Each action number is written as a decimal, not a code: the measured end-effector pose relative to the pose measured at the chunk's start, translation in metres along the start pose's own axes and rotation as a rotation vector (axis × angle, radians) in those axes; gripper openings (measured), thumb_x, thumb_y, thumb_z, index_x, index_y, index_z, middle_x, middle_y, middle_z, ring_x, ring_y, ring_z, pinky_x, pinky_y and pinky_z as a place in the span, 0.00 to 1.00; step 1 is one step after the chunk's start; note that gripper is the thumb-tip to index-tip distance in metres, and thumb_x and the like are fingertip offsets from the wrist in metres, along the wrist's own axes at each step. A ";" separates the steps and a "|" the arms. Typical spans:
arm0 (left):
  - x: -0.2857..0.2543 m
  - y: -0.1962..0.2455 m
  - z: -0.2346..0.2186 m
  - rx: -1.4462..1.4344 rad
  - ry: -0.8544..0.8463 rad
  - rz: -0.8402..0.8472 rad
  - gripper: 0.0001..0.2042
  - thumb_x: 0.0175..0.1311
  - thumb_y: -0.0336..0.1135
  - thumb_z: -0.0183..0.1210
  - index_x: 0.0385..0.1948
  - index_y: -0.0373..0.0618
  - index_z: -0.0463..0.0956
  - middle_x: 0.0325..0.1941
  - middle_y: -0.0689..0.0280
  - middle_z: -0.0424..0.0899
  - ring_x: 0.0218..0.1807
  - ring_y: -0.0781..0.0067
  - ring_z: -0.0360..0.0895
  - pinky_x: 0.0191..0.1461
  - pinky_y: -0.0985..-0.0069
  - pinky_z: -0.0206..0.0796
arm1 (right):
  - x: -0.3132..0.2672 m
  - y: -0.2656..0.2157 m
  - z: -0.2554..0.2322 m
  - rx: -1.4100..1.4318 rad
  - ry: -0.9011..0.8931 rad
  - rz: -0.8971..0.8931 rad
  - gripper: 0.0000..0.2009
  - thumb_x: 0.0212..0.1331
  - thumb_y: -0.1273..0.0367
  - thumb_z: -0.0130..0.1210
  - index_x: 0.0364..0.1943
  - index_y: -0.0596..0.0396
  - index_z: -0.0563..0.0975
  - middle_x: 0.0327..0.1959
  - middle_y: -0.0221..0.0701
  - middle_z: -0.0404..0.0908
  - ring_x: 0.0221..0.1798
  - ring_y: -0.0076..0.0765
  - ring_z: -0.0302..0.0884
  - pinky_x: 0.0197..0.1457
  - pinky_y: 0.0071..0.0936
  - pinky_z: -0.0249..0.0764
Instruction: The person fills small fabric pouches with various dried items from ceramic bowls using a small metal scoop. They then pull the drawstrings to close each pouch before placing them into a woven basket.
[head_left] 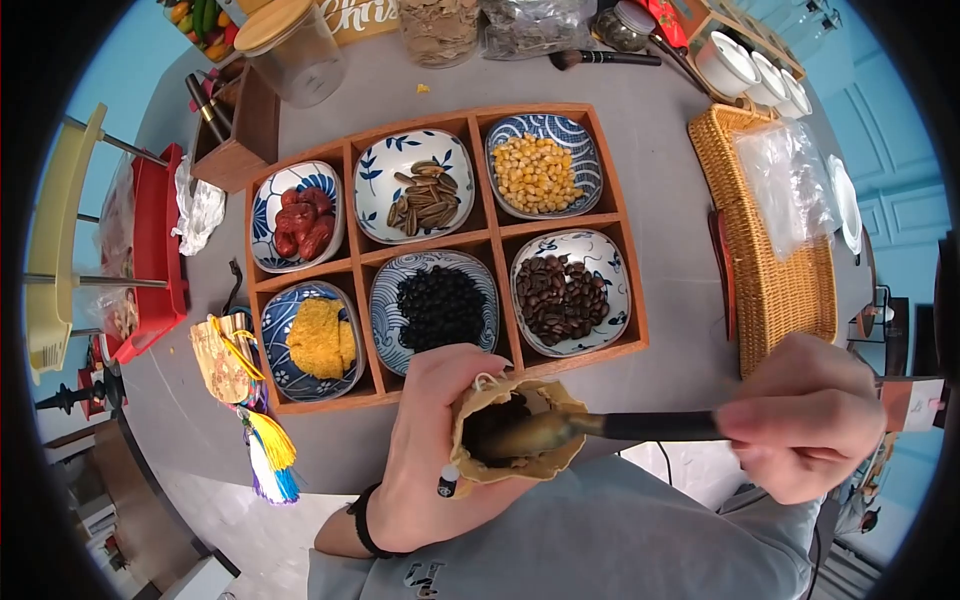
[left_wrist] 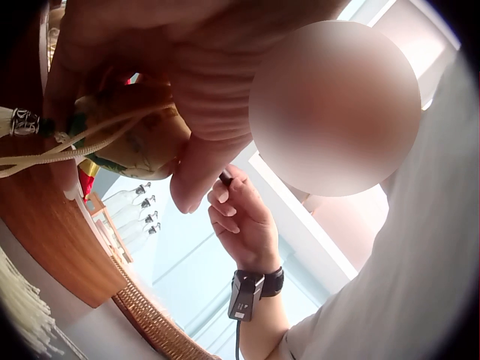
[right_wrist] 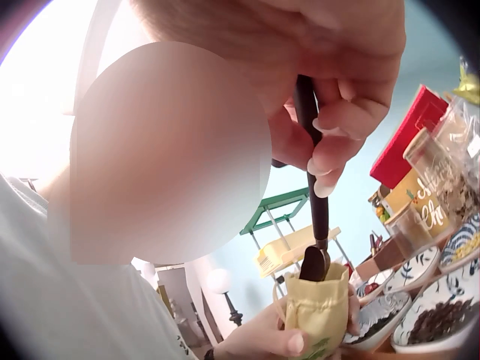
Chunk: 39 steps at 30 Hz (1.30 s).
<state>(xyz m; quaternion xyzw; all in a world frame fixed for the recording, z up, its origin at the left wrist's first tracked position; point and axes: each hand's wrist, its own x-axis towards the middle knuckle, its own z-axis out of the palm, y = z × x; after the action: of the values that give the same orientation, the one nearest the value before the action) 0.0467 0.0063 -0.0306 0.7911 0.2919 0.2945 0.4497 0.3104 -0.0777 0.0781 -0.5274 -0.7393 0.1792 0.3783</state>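
Observation:
My left hand (head_left: 415,460) grips a small cream cloth drawstring pouch (right_wrist: 319,309) with its mouth open upward, in front of the divided wooden box. In the left wrist view its pale cord (left_wrist: 112,139) hangs across it. My right hand (head_left: 805,425) pinches the black handle of a spoon (head_left: 665,425), and the spoon's bowl reaches into the pouch mouth. Dark contents show inside the pouch. Nearest the left hand is a bowl of black beans (head_left: 445,305); a bowl of coffee beans (head_left: 562,298) sits to its right.
The wooden box (head_left: 455,235) also holds bowls of corn kernels (head_left: 537,173), sunflower seeds (head_left: 428,197), red dates (head_left: 303,222) and yellow pieces (head_left: 320,338). A tasselled pouch (head_left: 228,360) lies left of it. At right stands a wicker basket (head_left: 785,290); a glass jar (head_left: 300,60) stands behind.

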 end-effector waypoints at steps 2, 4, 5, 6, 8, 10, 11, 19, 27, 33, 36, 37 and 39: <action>0.000 -0.001 0.000 0.005 0.015 0.001 0.43 0.36 0.34 0.85 0.57 0.47 0.66 0.51 0.62 0.74 0.52 0.64 0.73 0.56 0.69 0.67 | -0.004 -0.002 -0.011 -0.047 0.032 -0.015 0.07 0.57 0.75 0.66 0.39 0.60 0.84 0.28 0.32 0.83 0.25 0.26 0.75 0.28 0.24 0.67; -0.001 -0.001 -0.002 0.019 -0.005 -0.009 0.43 0.37 0.34 0.85 0.57 0.47 0.66 0.51 0.61 0.73 0.52 0.63 0.73 0.56 0.68 0.67 | -0.008 0.009 -0.019 -0.152 0.160 -0.048 0.08 0.54 0.80 0.65 0.39 0.63 0.85 0.29 0.36 0.86 0.24 0.26 0.76 0.28 0.24 0.70; -0.003 -0.001 -0.003 0.031 -0.014 -0.015 0.43 0.37 0.34 0.85 0.57 0.47 0.65 0.52 0.61 0.73 0.52 0.63 0.73 0.56 0.68 0.67 | -0.007 0.014 -0.016 -0.204 0.183 -0.003 0.08 0.58 0.79 0.61 0.41 0.65 0.84 0.31 0.38 0.86 0.26 0.28 0.78 0.30 0.25 0.71; -0.005 -0.001 -0.004 0.030 -0.016 -0.017 0.43 0.37 0.34 0.85 0.57 0.47 0.65 0.52 0.60 0.73 0.52 0.63 0.73 0.56 0.68 0.68 | -0.002 0.022 -0.015 -0.207 0.150 0.070 0.08 0.59 0.79 0.60 0.42 0.65 0.84 0.31 0.37 0.86 0.27 0.29 0.78 0.30 0.25 0.70; -0.007 -0.002 -0.004 0.030 -0.021 -0.025 0.42 0.38 0.35 0.85 0.57 0.46 0.65 0.52 0.60 0.73 0.52 0.64 0.73 0.56 0.68 0.68 | -0.001 0.040 -0.005 -0.218 0.071 0.148 0.09 0.59 0.79 0.61 0.43 0.64 0.85 0.30 0.36 0.85 0.28 0.30 0.78 0.30 0.26 0.70; -0.008 -0.003 -0.004 0.025 -0.032 -0.038 0.43 0.38 0.36 0.85 0.57 0.46 0.65 0.52 0.59 0.72 0.52 0.64 0.73 0.56 0.68 0.68 | -0.003 0.053 0.008 -0.282 0.023 0.114 0.10 0.58 0.80 0.62 0.44 0.62 0.85 0.30 0.36 0.83 0.28 0.32 0.78 0.31 0.28 0.72; -0.009 -0.003 -0.004 0.023 -0.037 -0.045 0.43 0.38 0.36 0.85 0.57 0.46 0.65 0.52 0.59 0.72 0.52 0.64 0.73 0.56 0.68 0.68 | -0.002 0.056 0.014 -0.328 0.016 0.073 0.11 0.57 0.80 0.62 0.44 0.61 0.85 0.32 0.36 0.83 0.30 0.36 0.79 0.33 0.31 0.74; -0.011 -0.005 -0.005 0.038 -0.050 -0.055 0.43 0.38 0.37 0.86 0.57 0.46 0.64 0.52 0.59 0.72 0.52 0.66 0.73 0.56 0.69 0.69 | -0.001 0.058 0.005 -0.224 -0.105 0.036 0.12 0.55 0.81 0.62 0.45 0.62 0.85 0.33 0.37 0.82 0.31 0.40 0.80 0.32 0.33 0.74; -0.010 0.001 -0.009 0.176 -0.022 -0.023 0.45 0.39 0.40 0.86 0.58 0.44 0.63 0.53 0.58 0.71 0.53 0.63 0.72 0.55 0.69 0.69 | 0.005 0.028 0.008 -0.646 -0.109 -0.088 0.12 0.46 0.80 0.63 0.38 0.64 0.83 0.26 0.33 0.77 0.24 0.37 0.75 0.25 0.32 0.71; -0.013 0.000 -0.013 0.143 -0.014 -0.040 0.45 0.39 0.37 0.85 0.60 0.42 0.64 0.55 0.55 0.70 0.54 0.59 0.73 0.55 0.67 0.71 | -0.001 0.039 0.011 -0.319 -0.074 0.269 0.07 0.54 0.80 0.60 0.37 0.62 0.83 0.23 0.32 0.79 0.23 0.29 0.76 0.25 0.26 0.70; -0.014 0.001 -0.015 0.095 0.007 -0.053 0.43 0.37 0.30 0.84 0.60 0.38 0.67 0.58 0.49 0.71 0.57 0.52 0.75 0.55 0.65 0.74 | -0.010 0.048 0.016 -0.061 -0.014 0.589 0.06 0.60 0.79 0.58 0.40 0.62 0.83 0.24 0.29 0.81 0.26 0.20 0.76 0.28 0.22 0.70; -0.014 0.001 -0.016 0.100 0.005 -0.058 0.43 0.37 0.30 0.84 0.60 0.38 0.67 0.58 0.49 0.71 0.57 0.52 0.75 0.55 0.65 0.74 | -0.013 0.054 0.019 0.022 0.008 0.637 0.06 0.61 0.78 0.58 0.40 0.62 0.83 0.25 0.28 0.81 0.27 0.17 0.76 0.29 0.20 0.70; -0.013 0.001 -0.016 0.107 0.004 -0.057 0.44 0.37 0.30 0.84 0.61 0.38 0.67 0.58 0.49 0.70 0.56 0.52 0.75 0.55 0.66 0.74 | -0.018 0.063 0.022 0.147 0.027 0.708 0.06 0.65 0.78 0.57 0.42 0.62 0.84 0.28 0.24 0.82 0.29 0.14 0.75 0.31 0.18 0.70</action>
<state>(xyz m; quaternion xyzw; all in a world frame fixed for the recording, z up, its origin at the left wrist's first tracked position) 0.0264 0.0052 -0.0254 0.8048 0.3306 0.2673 0.4142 0.3371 -0.0679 0.0154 -0.7246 -0.4909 0.3447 0.3392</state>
